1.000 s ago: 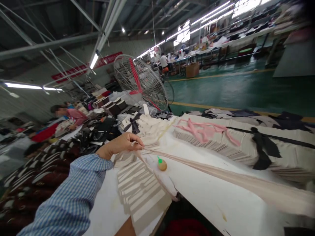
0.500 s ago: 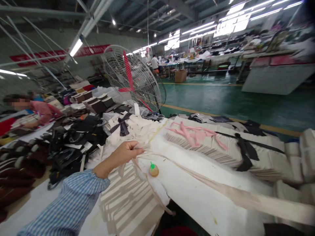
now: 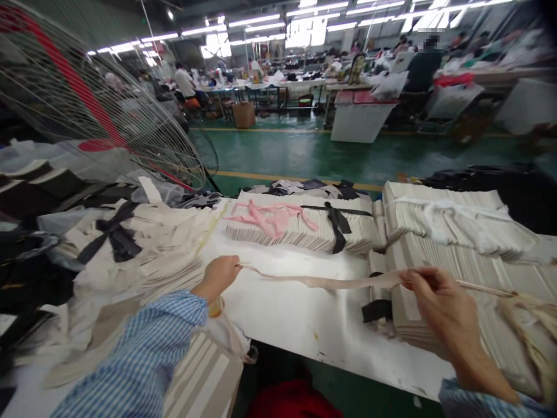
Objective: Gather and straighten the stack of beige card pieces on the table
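Observation:
A thin beige fabric strip (image 3: 322, 283) stretches across the white table between my two hands. My left hand (image 3: 219, 275) pinches its left end above the tabletop. At the right, my right hand (image 3: 441, 299) closes on the strip, whose tail runs on past the fingers to the right. Under my left forearm lies a stack of cream pieces (image 3: 202, 371), partly covered by the sleeve. A round amber object (image 3: 215, 306) shows in part beside my left wrist. Behind the strip stands a row of cream pieces (image 3: 300, 223) with a pink fabric strip (image 3: 272, 217) and a black tie (image 3: 337, 223).
More bundled cream stacks (image 3: 444, 215) stand at the right. Loose cream pieces (image 3: 161, 238) are heaped at the left, near a large caged fan (image 3: 113, 116). The white table's (image 3: 300, 334) front edge is close to me. People work at far tables.
The view has swung to the right. My right hand has come into view, holding the strip. The strip now runs nearly level between both hands, and the left hand still pinches it.

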Demonstrator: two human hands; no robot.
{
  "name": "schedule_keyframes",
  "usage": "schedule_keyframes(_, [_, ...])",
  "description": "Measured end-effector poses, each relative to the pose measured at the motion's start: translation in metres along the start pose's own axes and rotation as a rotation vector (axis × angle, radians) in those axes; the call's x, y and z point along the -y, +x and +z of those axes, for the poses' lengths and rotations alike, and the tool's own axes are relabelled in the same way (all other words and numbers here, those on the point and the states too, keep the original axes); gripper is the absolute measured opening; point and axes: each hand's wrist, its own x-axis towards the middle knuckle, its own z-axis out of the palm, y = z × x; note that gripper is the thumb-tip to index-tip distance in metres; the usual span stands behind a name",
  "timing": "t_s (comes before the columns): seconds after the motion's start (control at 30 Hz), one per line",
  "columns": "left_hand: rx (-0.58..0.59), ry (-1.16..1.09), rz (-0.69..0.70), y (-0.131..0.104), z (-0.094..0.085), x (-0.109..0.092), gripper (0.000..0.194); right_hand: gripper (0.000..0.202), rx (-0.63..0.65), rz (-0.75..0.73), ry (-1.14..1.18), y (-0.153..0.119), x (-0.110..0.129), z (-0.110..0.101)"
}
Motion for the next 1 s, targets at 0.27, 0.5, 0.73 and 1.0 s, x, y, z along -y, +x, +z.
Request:
schedule_keyframes(0.27, [0.005,0.178,-0.049,0.029,0.033,-0.002,0.034,0.027,0.098,-0.15,-0.374,0.006,0.0,0.003])
schedule_keyframes(0.5, [0.006,0.233,-0.135,0.05,0.037,0.021,0.035,0.032,0.081,-0.326,-0.656,0.011,0.01,-0.006])
schedule_keyframes(0.73, [-0.003,0.228,-0.228,0.06,0.036,0.015,0.063,0.019,-0.043,-0.414,-0.765,0.01,-0.001,-0.001])
schedule_keyframes(1.0, [-0.028,0.266,-0.273,0.066,0.018,0.013,0.064,0.02,-0.05,-0.44,-0.771,0.015,-0.004,0.001])
